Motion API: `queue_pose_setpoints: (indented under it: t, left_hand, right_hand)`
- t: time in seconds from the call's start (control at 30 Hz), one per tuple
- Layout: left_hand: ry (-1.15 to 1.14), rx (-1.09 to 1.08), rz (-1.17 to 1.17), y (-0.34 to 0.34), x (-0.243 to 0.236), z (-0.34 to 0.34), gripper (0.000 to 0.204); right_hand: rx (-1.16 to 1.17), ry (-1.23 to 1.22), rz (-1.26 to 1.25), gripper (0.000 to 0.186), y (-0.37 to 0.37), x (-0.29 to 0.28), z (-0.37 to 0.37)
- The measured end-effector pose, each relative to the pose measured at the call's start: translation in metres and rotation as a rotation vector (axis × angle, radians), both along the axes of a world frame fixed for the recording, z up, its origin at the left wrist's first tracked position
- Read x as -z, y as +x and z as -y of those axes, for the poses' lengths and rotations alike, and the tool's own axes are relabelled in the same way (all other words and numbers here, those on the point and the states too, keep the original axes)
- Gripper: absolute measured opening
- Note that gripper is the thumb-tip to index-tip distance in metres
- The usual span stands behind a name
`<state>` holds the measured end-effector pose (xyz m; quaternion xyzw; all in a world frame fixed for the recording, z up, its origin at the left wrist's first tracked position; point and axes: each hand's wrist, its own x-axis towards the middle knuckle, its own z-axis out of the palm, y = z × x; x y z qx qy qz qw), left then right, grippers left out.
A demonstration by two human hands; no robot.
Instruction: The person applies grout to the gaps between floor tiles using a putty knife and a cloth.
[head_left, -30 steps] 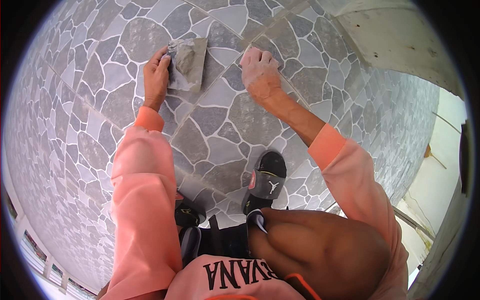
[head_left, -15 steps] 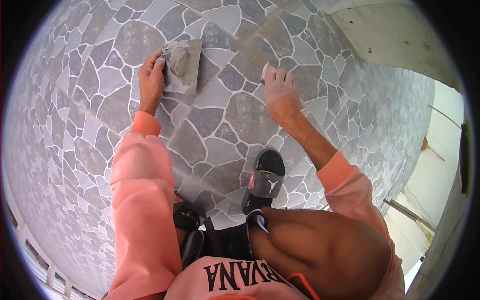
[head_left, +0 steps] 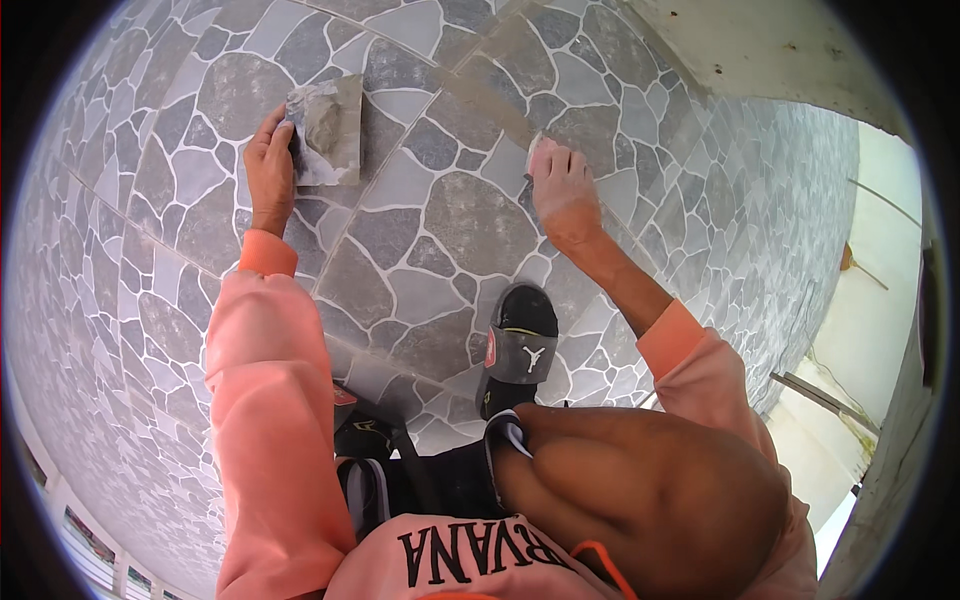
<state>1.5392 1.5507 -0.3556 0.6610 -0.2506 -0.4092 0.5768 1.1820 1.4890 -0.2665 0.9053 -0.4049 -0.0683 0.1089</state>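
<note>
My left hand [head_left: 268,170] grips the left edge of a flat rectangular board [head_left: 346,160], its thumb on top. A mound of grey, wet-looking paste [head_left: 325,128] lies on the board, with paler smears around it. The board is low over the stone-patterned tiles. Further right, my right hand [head_left: 565,195], dusted whitish, is closed around a small pinkish-white piece [head_left: 543,156] at the floor; its exact kind is mostly hidden by the fingers. A band of grey-brown paste [head_left: 490,102] runs along a tile joint up and left of that hand.
Patterned grey tiles [head_left: 480,215] with white lines spread all around. My foot in a black sandal [head_left: 520,345] stands on them below the hands. A pale concrete slab edge [head_left: 770,55] is at the upper right, with a pale wall [head_left: 850,310] along the right.
My right hand has moved right and a little nearer over the tiles, with the paste band trailing behind it. The view has shifted; the board keeps about the same place over the floor.
</note>
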Motion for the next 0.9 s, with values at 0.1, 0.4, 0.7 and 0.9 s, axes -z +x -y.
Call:
queue_pose_setpoints:
  t: [0.1, 0.4, 0.7, 0.9]
  left_hand:
    - [0.023, -0.024, -0.005, 0.005, 0.000, -0.005, 0.037]
    - [-0.010, -0.041, -0.038, 0.008, 0.004, -0.003, 0.037]
    - [-0.005, -0.048, -0.018, 0.013, 0.007, -0.004, 0.037]
    - [0.000, -0.030, -0.097, 0.002, 0.005, -0.003, 0.038]
  right_hand:
    - [-0.096, 0.110, -0.053, 0.030, 0.007, 0.002, -0.008]
    - [-0.044, 0.380, 0.107, 0.026, 0.022, -0.007, 0.016]
    - [-0.042, 0.414, 0.145, 0.028, -0.006, -0.019, 0.003]
    - [0.013, 0.090, -0.076, 0.032, -0.049, 0.001, -0.029]
